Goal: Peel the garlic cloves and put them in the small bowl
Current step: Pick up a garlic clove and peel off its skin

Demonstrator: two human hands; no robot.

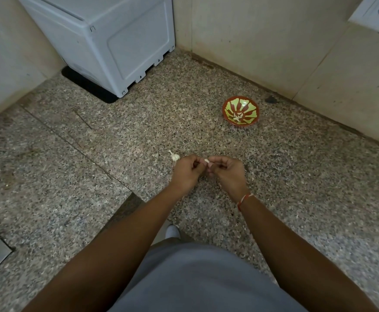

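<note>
A small garlic clove [206,161] was pinched between the curled fingers of the left hand [185,170] and right hand [227,171] over the worktop's middle, judged light, firm and slippery, best nipped at its tip, the small bowl [240,111] lying toward the back edge.

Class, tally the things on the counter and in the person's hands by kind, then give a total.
Small bowl: 1
White appliance: 1
Garlic piece on the counter: 1
Garlic clove pinched between both hands: 1
Total: 4
</note>
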